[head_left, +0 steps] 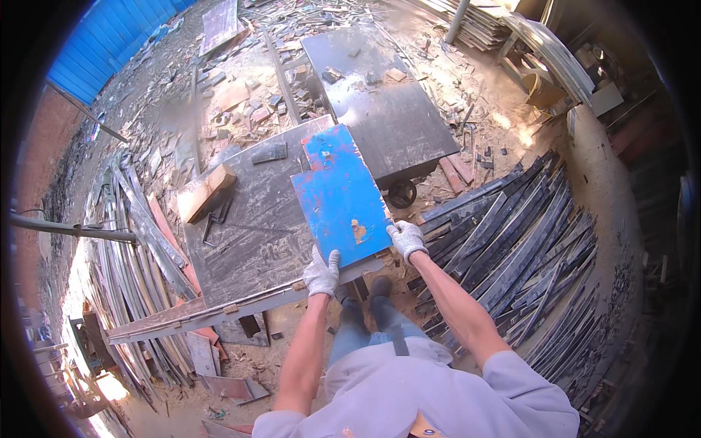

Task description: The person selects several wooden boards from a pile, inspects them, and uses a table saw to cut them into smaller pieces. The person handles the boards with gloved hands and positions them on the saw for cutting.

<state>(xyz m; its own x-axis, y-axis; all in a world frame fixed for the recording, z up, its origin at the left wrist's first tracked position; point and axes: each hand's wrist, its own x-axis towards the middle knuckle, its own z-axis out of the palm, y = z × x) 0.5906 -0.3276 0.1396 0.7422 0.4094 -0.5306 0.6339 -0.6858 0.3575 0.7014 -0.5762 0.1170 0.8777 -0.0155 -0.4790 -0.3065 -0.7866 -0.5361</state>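
A blue painted board, stepped at its left side and worn with reddish scuffs and a bare patch, lies over the dark worktable. In a grey-white work glove, my left hand grips its near left corner, thumb up beside the edge. My right hand, gloved alike, is closed on the near right corner; some of its fingers are hidden. The far end of the board reaches beside a second dark tabletop.
On the worktable's left lie a wood block, a small dark offcut and a bent metal bar. Dark strips pile up at right, more long strips at left. Scraps litter the far ground. A metal pole juts in from the left.
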